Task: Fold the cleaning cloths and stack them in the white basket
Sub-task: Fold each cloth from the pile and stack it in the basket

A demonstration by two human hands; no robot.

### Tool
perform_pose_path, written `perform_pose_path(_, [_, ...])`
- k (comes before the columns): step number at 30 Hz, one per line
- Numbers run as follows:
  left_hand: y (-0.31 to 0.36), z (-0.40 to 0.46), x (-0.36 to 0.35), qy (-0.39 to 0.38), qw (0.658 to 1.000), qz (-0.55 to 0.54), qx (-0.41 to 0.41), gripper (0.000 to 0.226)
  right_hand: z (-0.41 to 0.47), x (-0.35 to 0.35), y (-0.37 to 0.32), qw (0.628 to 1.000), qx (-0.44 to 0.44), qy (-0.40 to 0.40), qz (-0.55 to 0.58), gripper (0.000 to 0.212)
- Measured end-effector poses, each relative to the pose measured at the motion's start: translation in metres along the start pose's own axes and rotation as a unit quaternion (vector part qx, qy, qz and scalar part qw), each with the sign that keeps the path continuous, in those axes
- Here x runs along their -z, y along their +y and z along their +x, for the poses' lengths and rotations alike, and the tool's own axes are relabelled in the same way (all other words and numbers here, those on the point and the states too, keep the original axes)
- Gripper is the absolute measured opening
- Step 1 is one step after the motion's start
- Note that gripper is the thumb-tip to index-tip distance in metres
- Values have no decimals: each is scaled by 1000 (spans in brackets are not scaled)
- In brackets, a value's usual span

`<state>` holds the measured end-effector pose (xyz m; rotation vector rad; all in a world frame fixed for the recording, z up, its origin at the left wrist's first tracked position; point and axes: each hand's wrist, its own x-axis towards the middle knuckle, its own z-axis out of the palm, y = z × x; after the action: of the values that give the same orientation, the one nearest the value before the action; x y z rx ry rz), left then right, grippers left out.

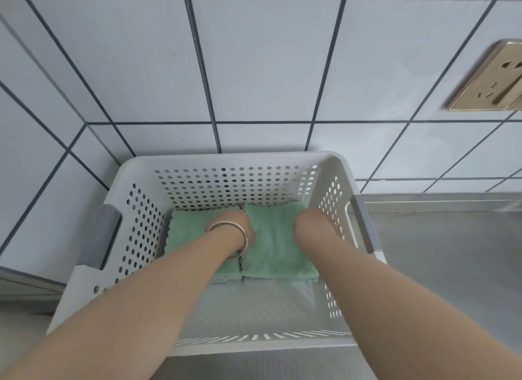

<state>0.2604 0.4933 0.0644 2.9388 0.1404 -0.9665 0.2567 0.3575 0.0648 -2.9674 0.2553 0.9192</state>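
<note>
head view: white basket; two folded green cloths side by side at far wall. left hand, right hand reach down, presumably seating cloths; finger posture cannot be told.

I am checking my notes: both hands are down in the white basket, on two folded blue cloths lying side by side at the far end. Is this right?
Not quite: the head view shows the cloths are green, not blue. Otherwise right: both hands, left and right, reach into the white basket, where the cloths lie side by side at the far end.
</note>
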Motion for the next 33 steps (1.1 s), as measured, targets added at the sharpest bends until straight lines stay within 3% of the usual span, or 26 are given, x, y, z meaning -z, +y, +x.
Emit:
perform_pose_path(4, [-5,4,-1,82,994,68,-28,30,2,6,-3,1000,3,17,-16,37])
perform_pose_path(8, [-1,-2,-11,140,983,74,-92,73,-2,8,-8,993,71,88,-37,37])
perform_pose_path(10, [-3,-3,-19,97,973,149,-150,96,-5,-5,-17,980,145,77,-114,47])
perform_pose_path(14, [-7,6,-41,-10,960,231,-159,103,1,-38,-21,972,158,-28,-171,105])
perform_pose_path(21, [-9,15,-46,-33,963,215,-161,103,6,-35,-13,974,157,-57,-151,118])
perform_pose_path(23, [-6,14,-38,-29,971,170,-164,99,2,-27,-16,973,153,-60,-162,108])
perform_pose_path(27, [10,-11,0,55,981,73,-172,50,-16,10,-20,971,202,19,-129,32])
perform_pose_path(30, [21,-42,25,154,973,20,-173,18,-39,39,-14,968,209,82,-110,25])
perform_pose_path(33, [32,-76,39,244,952,-13,-183,15,-70,58,16,958,221,171,-68,23])
